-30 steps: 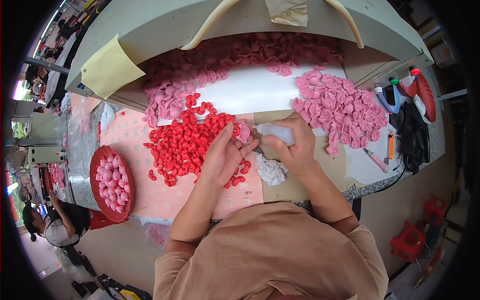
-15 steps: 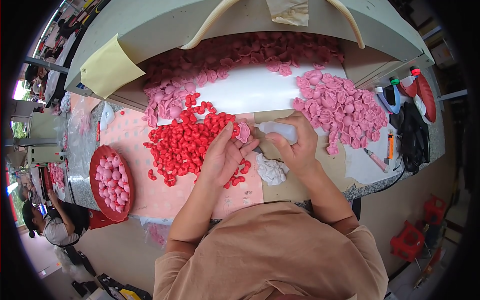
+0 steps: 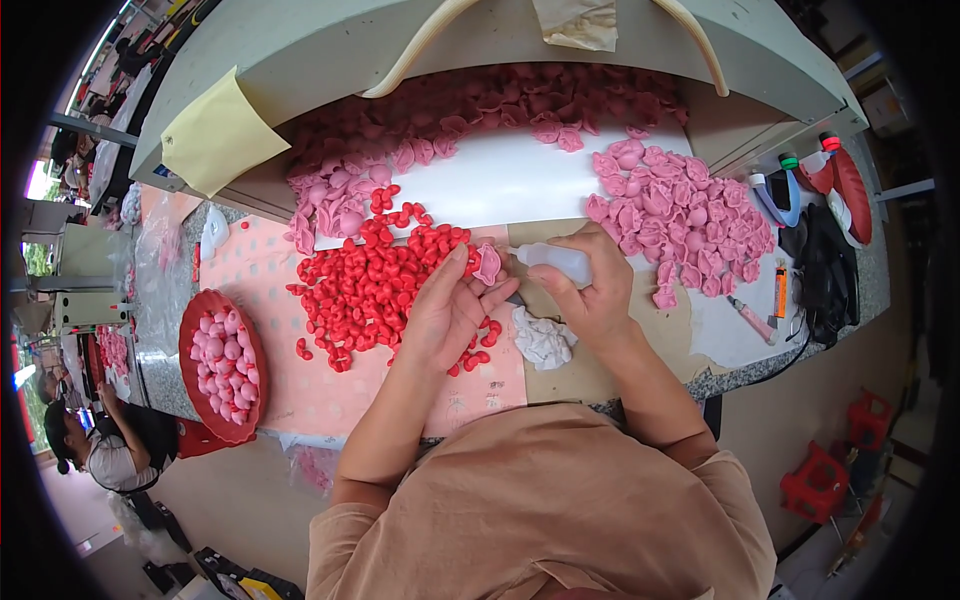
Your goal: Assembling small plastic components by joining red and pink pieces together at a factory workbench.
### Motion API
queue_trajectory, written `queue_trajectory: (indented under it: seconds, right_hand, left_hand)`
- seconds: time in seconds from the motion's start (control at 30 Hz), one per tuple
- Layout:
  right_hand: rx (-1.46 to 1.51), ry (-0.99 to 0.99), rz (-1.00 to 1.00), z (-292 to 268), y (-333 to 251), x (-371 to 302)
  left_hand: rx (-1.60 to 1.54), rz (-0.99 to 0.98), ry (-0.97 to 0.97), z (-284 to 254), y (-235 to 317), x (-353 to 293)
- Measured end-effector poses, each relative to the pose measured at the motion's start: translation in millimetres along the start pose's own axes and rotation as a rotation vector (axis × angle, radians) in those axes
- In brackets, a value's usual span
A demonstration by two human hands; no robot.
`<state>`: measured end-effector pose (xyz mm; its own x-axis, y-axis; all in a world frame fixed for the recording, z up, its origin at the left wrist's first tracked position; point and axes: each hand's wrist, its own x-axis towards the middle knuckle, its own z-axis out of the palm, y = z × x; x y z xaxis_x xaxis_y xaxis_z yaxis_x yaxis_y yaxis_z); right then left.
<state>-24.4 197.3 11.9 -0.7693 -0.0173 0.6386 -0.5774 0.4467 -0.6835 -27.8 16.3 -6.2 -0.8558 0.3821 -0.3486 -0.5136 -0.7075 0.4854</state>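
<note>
My left hand [image 3: 446, 318] is turned palm up, its fingertips holding a small pink cupped piece [image 3: 487, 264] with a wavy rim. Wrapped in my right hand [image 3: 597, 290] is a translucent squeeze bottle [image 3: 556, 262], lying sideways with its nozzle pointed at the pink piece. Whether the nozzle touches the piece I cannot tell. A heap of glossy red bean-shaped pieces [image 3: 365, 290] spreads beside and behind my left hand. Beyond my right hand lies a pile of pink cupped pieces [image 3: 690, 215]. A crumpled white cloth [image 3: 543, 338] rests between my wrists.
At the left edge stands a red basin [image 3: 256, 410] of pink and red pieces. More pink pieces [image 3: 500, 105] fill the back under a grey cabinet hood [image 3: 330, 60]. A tube [image 3: 752, 320] and an orange cutter [image 3: 781, 290] lie right. Another person [image 3: 120, 445] works far left.
Almost nothing differs. My right hand and the bottle have shifted very slightly to the left; my left hand stays in place with the pink piece.
</note>
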Motion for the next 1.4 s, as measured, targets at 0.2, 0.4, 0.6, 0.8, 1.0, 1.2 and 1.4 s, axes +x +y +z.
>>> queue_trajectory:
  seconds: [0.2,0.4,0.6,0.8,1.0,1.2,1.4]
  right_hand:
    - [-0.016,-0.003,-0.014,-0.1,0.2,0.1]
    - [-0.017,-0.004,-0.018,0.1,-0.9,0.8]
    - [0.012,0.009,-0.006,-1.4,-1.3,0.8]
    - [0.003,0.002,-0.02,-1.7,-2.2,2.3]
    - [0.0,-0.001,-0.017,-0.9,-1.2,1.6]
    - [-0.003,-0.006,-0.013,-0.3,-1.2,0.9]
    - [-0.023,-0.006,-0.036,-0.8,-1.2,0.8]
  left_hand:
    - [-0.012,0.008,0.019,0.0,-0.9,-0.2]
    - [-0.016,0.001,0.012,-1.9,-1.4,0.2]
    - [-0.005,-0.004,0.004,1.7,-0.2,-0.3]
    - [-0.013,-0.001,0.016,2.1,0.2,-0.9]
    - [0.005,-0.007,0.009,1.0,-0.6,-0.3]
    - [-0.028,-0.007,0.016,0.8,0.1,-0.9]
    - [-0.03,0.005,-0.008,1.8,0.0,-0.4]
